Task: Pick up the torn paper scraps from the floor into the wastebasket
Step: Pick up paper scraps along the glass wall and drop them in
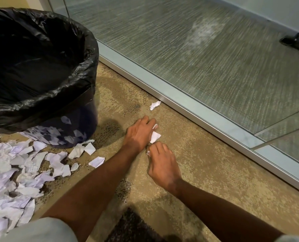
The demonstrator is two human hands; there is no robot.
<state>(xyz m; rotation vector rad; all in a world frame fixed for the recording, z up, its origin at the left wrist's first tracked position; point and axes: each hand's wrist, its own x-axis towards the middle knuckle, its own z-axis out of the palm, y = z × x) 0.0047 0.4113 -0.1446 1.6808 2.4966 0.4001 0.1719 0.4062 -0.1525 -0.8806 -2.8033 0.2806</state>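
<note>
While the left hand [140,133] clenches a white paper scrap [155,137] just above the carpet [206,172], the right hand [164,165] sits just behind it in the head view, fingers curled, fingertips at the scrap's lower corner (can't tell if it actually pinches anything). The wastebasket [90,67] with black liner stands upper left, apart from both hands. A big pile of scraps [14,172] lies at its base. One lone scrap [154,105] lies ahead of the left hand, touching the metal frame [197,109] of the glass wall.
</note>
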